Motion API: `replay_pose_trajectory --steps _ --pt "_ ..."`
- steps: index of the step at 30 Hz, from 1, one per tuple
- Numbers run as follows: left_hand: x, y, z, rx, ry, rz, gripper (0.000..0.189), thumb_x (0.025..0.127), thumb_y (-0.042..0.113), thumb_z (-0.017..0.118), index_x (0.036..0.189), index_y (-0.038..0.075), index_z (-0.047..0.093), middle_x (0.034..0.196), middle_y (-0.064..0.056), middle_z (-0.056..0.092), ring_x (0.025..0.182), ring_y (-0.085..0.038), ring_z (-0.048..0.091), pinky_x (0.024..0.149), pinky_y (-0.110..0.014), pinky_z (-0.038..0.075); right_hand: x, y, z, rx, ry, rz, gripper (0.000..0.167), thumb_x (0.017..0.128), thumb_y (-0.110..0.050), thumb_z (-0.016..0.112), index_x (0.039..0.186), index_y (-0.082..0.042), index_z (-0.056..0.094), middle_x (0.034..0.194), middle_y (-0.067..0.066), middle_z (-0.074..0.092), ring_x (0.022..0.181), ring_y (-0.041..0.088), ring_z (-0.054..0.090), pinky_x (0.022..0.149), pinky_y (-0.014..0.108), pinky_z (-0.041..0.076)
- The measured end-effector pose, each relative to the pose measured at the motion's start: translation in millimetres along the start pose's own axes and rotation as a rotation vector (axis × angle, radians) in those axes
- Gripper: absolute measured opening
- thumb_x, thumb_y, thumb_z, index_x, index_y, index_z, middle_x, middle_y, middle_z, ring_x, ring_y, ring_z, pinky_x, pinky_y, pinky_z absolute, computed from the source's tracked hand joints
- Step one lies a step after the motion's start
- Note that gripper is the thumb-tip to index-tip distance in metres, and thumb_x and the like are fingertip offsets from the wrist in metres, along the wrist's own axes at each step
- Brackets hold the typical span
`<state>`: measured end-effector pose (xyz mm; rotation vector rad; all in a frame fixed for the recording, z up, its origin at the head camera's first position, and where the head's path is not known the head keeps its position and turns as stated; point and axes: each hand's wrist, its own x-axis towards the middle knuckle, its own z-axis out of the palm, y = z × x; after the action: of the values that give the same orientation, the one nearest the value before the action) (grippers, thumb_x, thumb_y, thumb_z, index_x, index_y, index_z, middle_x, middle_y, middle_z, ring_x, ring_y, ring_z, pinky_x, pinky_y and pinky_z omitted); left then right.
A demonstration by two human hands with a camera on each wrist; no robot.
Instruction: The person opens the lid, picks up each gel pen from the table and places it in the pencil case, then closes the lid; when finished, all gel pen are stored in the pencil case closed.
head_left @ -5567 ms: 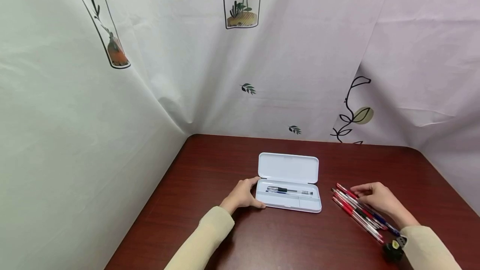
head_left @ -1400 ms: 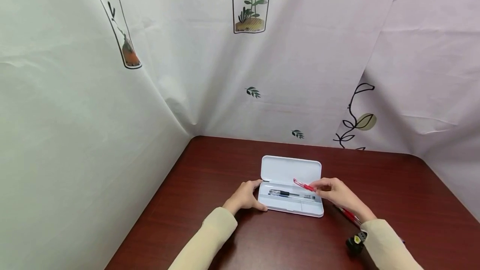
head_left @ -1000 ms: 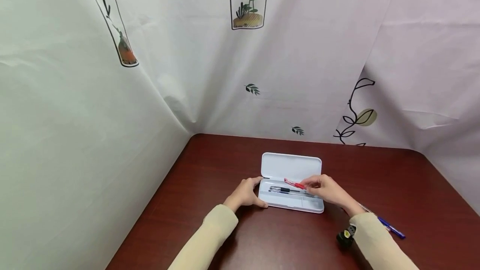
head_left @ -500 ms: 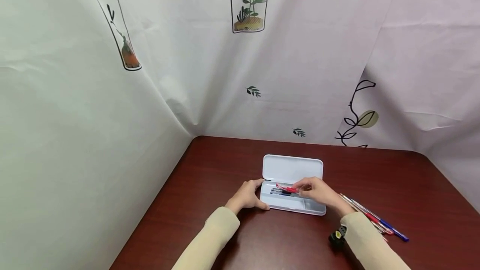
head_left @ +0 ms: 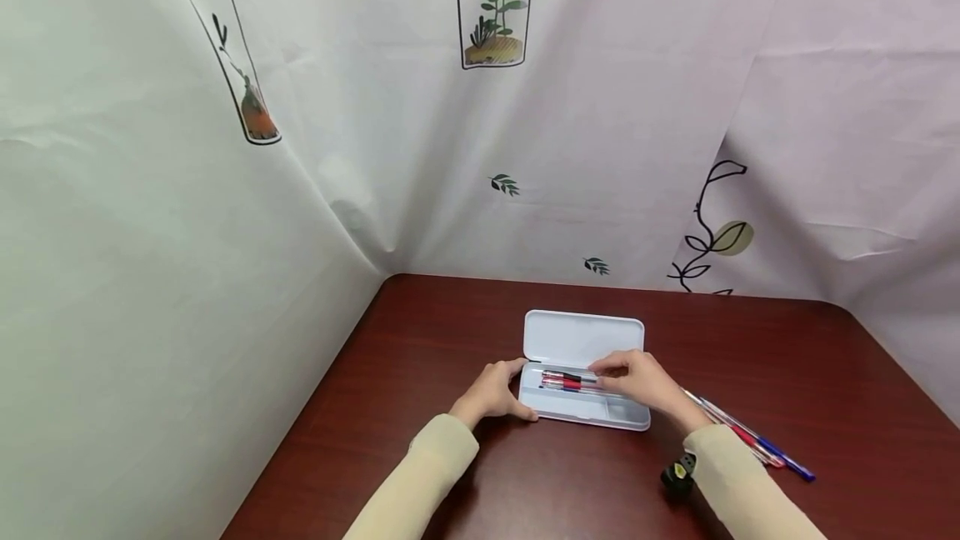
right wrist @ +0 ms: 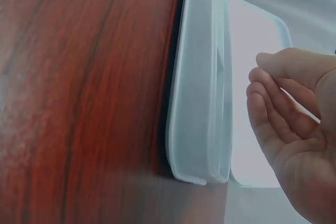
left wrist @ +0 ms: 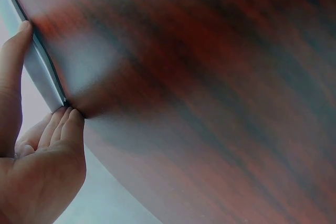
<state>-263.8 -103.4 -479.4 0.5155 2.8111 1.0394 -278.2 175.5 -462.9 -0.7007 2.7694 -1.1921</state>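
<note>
A white pencil case (head_left: 555, 412) lies with its lid (head_left: 585, 340) raised at the back. My left hand (head_left: 487, 392) grips its left end, thumb at the front edge and fingers at the back. In the case's long compartment lie a black-gripped pen (head_left: 574, 378), a red pen (head_left: 572, 385) and a blue-tipped pen (head_left: 564, 390). Over the right part of the case is my right hand (head_left: 636, 377), fingertips close to the pens' right ends. In the right wrist view its thumb and bent fingers (right wrist: 258, 109) show nothing between them.
Several loose pens (head_left: 750, 438), red and blue among them, lie on the dark red-brown table (head_left: 555, 490) at the right, partly behind the right forearm. A small black device (head_left: 677, 475) is at the right cuff. Patterned cloth (head_left: 375, 107) walls in the back and sides.
The right hand went from the loose pens to the case with a red pen and lowered it leftward. The red pen now lies in the long compartment, let go. The left hand keeps its hold.
</note>
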Motion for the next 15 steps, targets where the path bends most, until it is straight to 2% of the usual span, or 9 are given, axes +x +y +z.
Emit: replay_pose_trajectory --steps 5,15 --pt "0.6 -1.2 0.2 0.01 -0.002 0.002 0.089 0.057 0.024 0.096 0.134 0.006 0.057 0.125 -0.008 0.066 0.113 -0.016 0.059 0.1 -0.033 0.046 -2.8 2.1 -2.3 0.019 0.002 0.02 0.018 0.084 -0.011 0.075 0.102 -0.008 0.077 0.1 0.005 0.073 0.088 0.016 0.06 0.07 0.022 0.05" --pt "0.2 -0.7 -0.7 0.014 0.001 0.011 0.088 0.057 0.025 0.096 0.134 0.006 0.058 0.124 -0.008 0.067 0.112 -0.016 0.06 0.1 -0.033 0.046 -7.8 5.0 -8.7 0.042 0.009 0.024 0.021 0.083 -0.009 0.076 0.104 -0.005 0.076 0.098 0.008 0.073 0.08 0.014 0.059 0.067 0.021 0.051"
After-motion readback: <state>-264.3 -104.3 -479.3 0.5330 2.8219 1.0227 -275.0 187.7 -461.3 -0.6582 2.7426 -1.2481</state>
